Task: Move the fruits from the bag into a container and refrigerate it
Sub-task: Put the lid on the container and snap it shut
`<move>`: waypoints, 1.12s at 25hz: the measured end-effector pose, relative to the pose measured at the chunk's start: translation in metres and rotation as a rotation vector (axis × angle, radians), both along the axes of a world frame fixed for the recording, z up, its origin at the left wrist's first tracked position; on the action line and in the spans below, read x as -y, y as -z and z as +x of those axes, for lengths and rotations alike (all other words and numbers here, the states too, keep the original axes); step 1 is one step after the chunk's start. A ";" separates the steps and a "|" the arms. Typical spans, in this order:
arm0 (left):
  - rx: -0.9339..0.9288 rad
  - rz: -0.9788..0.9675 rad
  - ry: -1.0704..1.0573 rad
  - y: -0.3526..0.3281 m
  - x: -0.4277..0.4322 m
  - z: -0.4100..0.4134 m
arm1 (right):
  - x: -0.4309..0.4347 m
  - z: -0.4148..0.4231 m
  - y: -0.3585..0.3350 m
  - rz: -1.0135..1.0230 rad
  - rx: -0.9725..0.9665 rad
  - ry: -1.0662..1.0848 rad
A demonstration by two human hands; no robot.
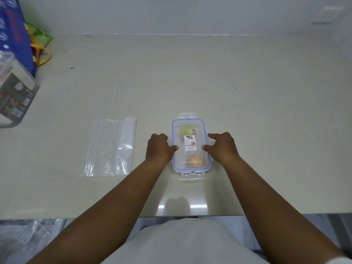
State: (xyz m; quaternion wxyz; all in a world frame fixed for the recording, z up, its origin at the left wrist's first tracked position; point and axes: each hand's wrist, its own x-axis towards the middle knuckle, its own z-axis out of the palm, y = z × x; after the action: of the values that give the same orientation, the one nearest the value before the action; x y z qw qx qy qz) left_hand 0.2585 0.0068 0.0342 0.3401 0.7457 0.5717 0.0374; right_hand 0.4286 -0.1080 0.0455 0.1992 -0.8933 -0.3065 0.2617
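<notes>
**Fruits boxed, both hands on the lid**

Fruits sit inside the container point(191, 145), which stands on the counter point(247, 111) directly in front of me, long axis running away from my body. Through the clear lid point(198, 157) I see a green fruit point(185, 129) at the far end and a reddish-yellow fruit point(194, 161) at the near end. A white label point(190, 143) with red print lies on the lid between them and hides part of each.

My left hand point(159, 148) rests against the box's left long side, thumb tip on the lid's edge, other fingers curled down over the side; I cannot tell whether they press a latch. My right hand point(222, 146) mirrors it on the right side, thumb touching the lid edge, index finger stretched forward along the rim, remaining fingers bent and loosely together. Neither hand closes around anything; both just flank and touch the box.

The latch flaps at the far and near ends stick outward, lying flat on the counter rather than folded down.

The bag point(110, 147), clear plastic, lies flat and looks empty to the left of the box, well apart from my left hand. At the far left edge stand a blue tote point(13, 35) and a clear packaged box point(15, 92).
</notes>
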 end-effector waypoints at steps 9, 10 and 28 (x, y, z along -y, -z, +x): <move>0.003 -0.289 -0.063 -0.007 -0.014 0.018 | -0.020 0.004 -0.007 -0.117 -0.097 0.021; 0.016 -0.306 -0.085 -0.004 -0.015 0.017 | -0.020 0.005 -0.006 -0.110 -0.114 0.029; 0.203 -0.437 -0.277 0.004 -0.011 0.011 | -0.007 0.003 0.010 0.125 -0.443 0.259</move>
State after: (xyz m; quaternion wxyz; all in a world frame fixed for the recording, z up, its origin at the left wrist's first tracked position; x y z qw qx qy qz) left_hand 0.2697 0.0180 0.0300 0.5401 0.5620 0.6255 0.0339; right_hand 0.4317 -0.1006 0.0355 0.3481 -0.8319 -0.1542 0.4038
